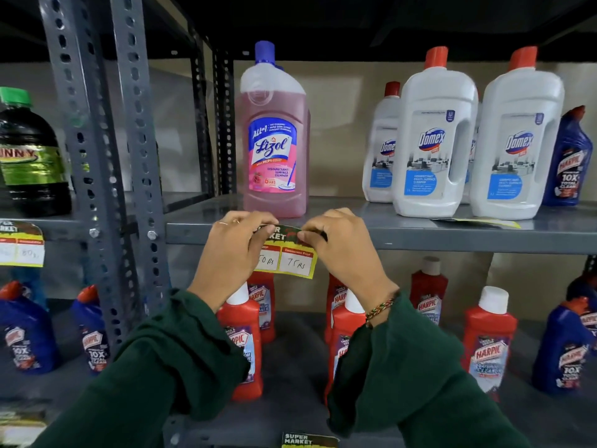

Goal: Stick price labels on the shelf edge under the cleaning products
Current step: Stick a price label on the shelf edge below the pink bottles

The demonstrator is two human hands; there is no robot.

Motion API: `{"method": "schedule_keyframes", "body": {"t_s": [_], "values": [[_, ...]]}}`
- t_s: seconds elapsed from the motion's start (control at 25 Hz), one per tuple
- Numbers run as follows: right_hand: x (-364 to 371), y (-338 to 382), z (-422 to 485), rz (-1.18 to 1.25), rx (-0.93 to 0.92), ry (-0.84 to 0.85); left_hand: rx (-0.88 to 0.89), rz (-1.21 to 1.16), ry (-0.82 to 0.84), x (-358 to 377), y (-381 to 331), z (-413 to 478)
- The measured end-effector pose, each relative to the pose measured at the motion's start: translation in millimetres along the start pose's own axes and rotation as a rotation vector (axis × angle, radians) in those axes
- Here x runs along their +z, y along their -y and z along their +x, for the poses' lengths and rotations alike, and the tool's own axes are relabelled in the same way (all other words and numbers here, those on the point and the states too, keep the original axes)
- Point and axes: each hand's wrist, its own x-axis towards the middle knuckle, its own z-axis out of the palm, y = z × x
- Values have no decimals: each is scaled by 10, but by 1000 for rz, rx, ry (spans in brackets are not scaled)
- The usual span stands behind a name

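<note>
A yellow price label with a dark "SUPER MARKET" top and handwritten prices sits against the grey shelf edge, just below the pink Lizol bottle. My left hand pinches the label's top left part. The top right corner is pinched by my right hand. The label's lower half hangs below the edge. Whether it is stuck I cannot tell.
White Domex bottles and a blue Harpic bottle stand to the right, with another label lying flat under them. A label hangs on the left shelf under a dark bottle. Red Harpic bottles fill the lower shelf.
</note>
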Motion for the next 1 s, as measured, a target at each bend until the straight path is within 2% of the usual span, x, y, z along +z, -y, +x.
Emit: {"method": "schedule_keyframes", "body": {"t_s": [0.12, 0.32, 0.56, 0.68, 0.84, 1.0], "values": [[80, 51, -36, 30, 3, -61, 130, 73, 45, 15, 78, -6], [138, 106, -98, 0, 24, -118, 79, 49, 111, -7, 89, -22], [194, 120, -107, -36, 83, -142, 50, 131, 162, -41, 43, -2], [202, 149, -96, -56, 103, -143, 99, 187, 149, -30, 58, 15], [163, 188, -48, -17, 140, -185, 43, 57, 82, -70, 52, 113], [163, 188, -19, -20, 181, -229, 53, 65, 52, -74, 25, 163]]}}
